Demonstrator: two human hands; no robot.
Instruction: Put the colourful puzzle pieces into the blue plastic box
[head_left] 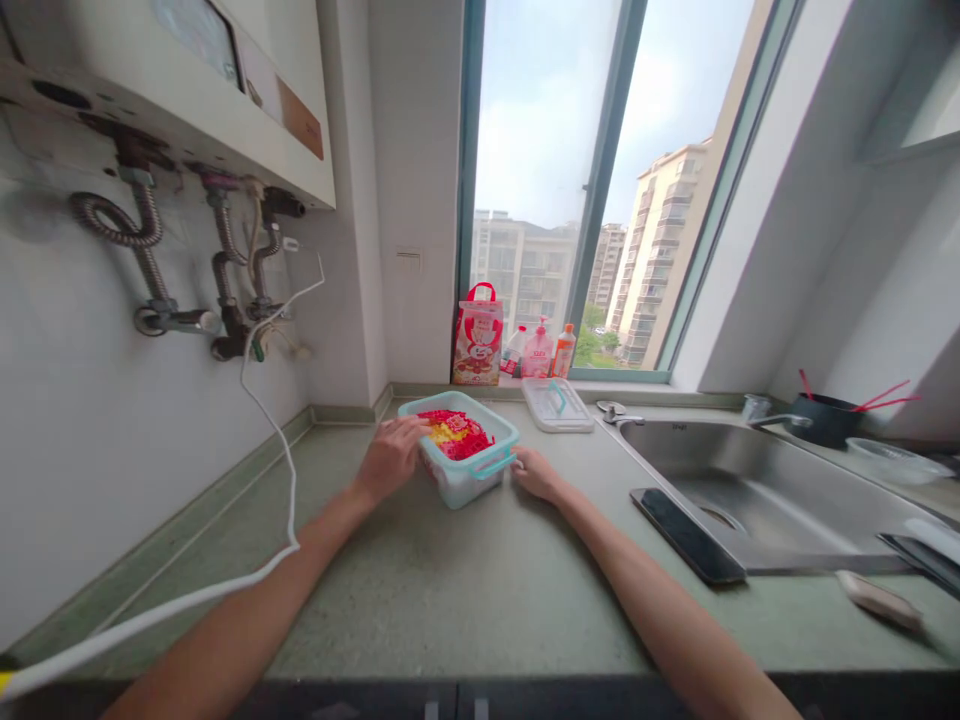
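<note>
A light-blue-rimmed plastic container sits on the counter in front of me, its top uncovered. Inside lie a red-and-yellow packet and red shredded-looking stuff; its exact kind is unclear. My left hand grips the container's left side, fingers over the rim and thumb out of sight. At the opposite corner, beside the blue handle, my right hand has its fingers curled against the container. A clear lid with a blue handle lies behind it, near the window.
A red bag and several bottles stand on the windowsill. To the right are a steel sink, a black phone and a black pot. A white cable hangs across the left side, below a water heater.
</note>
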